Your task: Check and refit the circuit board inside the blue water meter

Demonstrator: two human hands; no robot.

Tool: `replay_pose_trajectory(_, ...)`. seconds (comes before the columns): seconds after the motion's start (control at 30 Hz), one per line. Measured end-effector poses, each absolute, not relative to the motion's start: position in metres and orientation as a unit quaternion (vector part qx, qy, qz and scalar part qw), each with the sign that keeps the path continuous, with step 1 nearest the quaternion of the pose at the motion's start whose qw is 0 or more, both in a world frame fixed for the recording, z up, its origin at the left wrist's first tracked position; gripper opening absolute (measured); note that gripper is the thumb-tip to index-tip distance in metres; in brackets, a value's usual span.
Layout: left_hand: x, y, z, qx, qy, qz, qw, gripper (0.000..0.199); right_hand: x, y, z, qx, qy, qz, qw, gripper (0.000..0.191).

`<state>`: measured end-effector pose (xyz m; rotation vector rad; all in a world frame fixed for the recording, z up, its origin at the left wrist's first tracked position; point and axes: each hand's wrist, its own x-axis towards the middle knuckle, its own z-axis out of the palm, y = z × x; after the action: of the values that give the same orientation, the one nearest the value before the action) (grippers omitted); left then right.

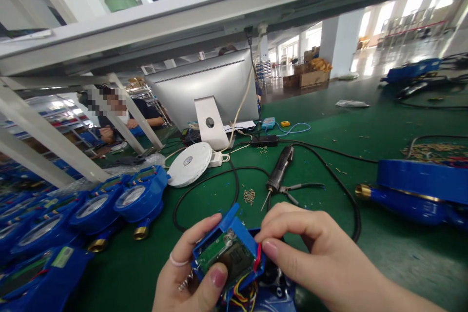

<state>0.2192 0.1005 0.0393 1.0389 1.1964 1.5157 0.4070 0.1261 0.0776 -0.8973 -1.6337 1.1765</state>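
A small blue housing [239, 226] with a green circuit board [215, 252] inside sits tilted in my left hand [192, 268], whose thumb lies over the board and whose fingers wrap the left side. Finger and thumb of my right hand [303, 243] pinch red wires [258, 257] at the housing's right edge. Yellow, red and black wires [241, 292] hang below the board. Under the housing is a blue meter body [276, 297], partly hidden by my hands.
Several blue meters [137, 197] stand at the left, another [420, 195] at the right. Ahead lie an electric screwdriver [281, 168], pliers [300, 186], small screws [249, 196], black cable and a white reel [190, 165]. A monitor [208, 87] stands behind; a person sits beyond the frame posts.
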Motion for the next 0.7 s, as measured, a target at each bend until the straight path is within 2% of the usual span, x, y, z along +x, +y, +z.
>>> replay_pose_trajectory(0.17, 0.225, 0.097, 0.038, 0.487, 0.504, 0.63, 0.335, 0.035, 0.405, 0.119, 0.077, -0.389, -0.685, 0.435, 0.436, 0.016)
replay_pose_trajectory(0.27, 0.222, 0.097, 0.04, 0.542, 0.492, 0.617, 0.288, 0.034, 0.406, 0.118, 0.075, -0.395, -0.704, 0.414, 0.42, 0.008)
replay_pose_trajectory(0.5, 0.204, 0.097, 0.046, 0.715, 0.441, 0.518, 0.162, 0.052, 0.412, 0.127, 0.075, -0.384, -0.767, 0.393, 0.332, 0.003)
replay_pose_trajectory(0.57, 0.203, 0.098, 0.049, 0.731, 0.435, 0.499, 0.165, 0.053, 0.414, 0.13, 0.074, -0.374, -0.776, 0.399, 0.316, 0.008)
replay_pose_trajectory(0.7, 0.201, 0.099, 0.056, 0.719, 0.445, 0.475, 0.245, 0.055, 0.418, 0.133, 0.07, -0.378, -0.776, 0.413, 0.289, 0.013)
